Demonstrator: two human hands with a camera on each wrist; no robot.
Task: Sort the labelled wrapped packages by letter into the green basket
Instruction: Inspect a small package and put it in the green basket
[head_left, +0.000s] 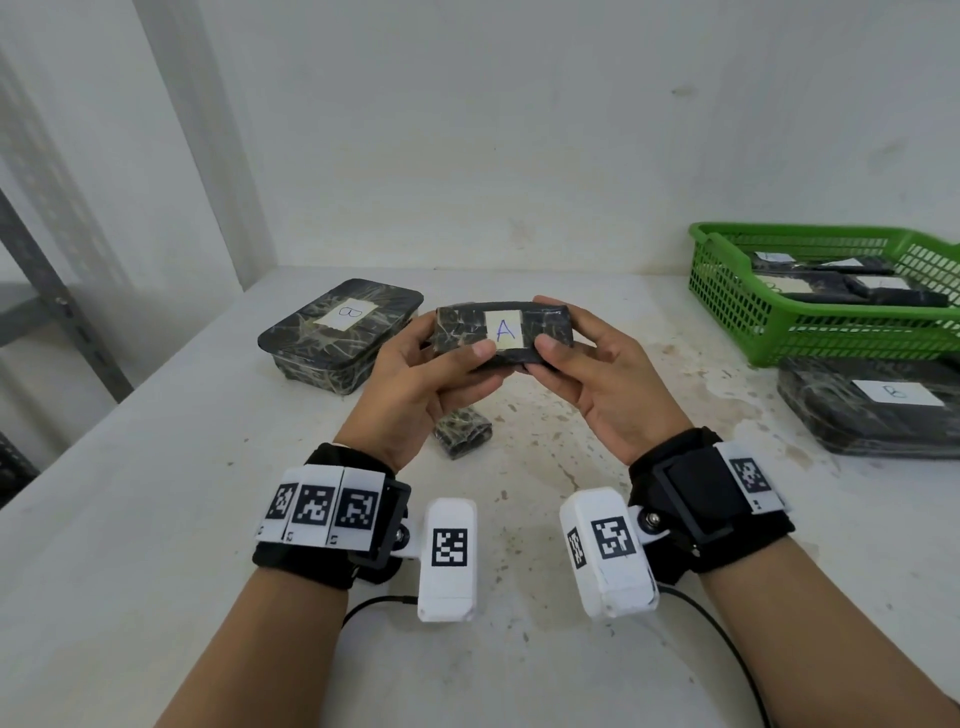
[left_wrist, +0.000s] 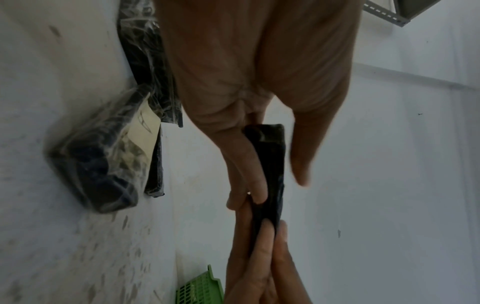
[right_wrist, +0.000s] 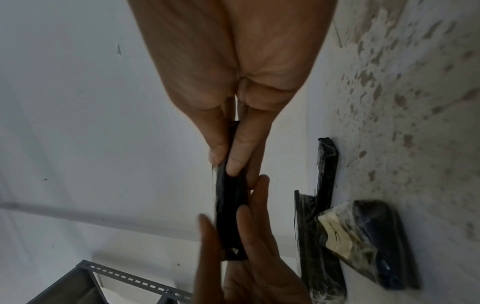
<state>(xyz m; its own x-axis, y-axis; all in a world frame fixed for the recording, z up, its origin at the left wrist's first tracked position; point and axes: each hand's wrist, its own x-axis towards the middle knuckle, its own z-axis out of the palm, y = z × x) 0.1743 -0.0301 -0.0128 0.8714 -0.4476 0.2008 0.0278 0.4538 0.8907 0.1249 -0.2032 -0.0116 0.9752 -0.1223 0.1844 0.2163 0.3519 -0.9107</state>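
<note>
Both hands hold a dark, film-wrapped flat package with a white label "A" (head_left: 503, 332) above the table, label towards me. My left hand (head_left: 453, 343) pinches its left end, thumb on the front and fingers behind. My right hand (head_left: 549, 326) pinches the right end the same way. The left wrist view shows the package edge-on (left_wrist: 270, 164) between thumb and fingers. In the right wrist view it is also edge-on (right_wrist: 231, 207). The green basket (head_left: 810, 338) stands at the back right and holds several labelled dark packages.
A larger wrapped package labelled "B" (head_left: 343, 332) lies at the back left. Another "B" package (head_left: 883, 410) lies in front of the basket. A small wrapped package (head_left: 462, 434) lies on the table under my hands. A grey metal rack (head_left: 47, 291) stands on the left.
</note>
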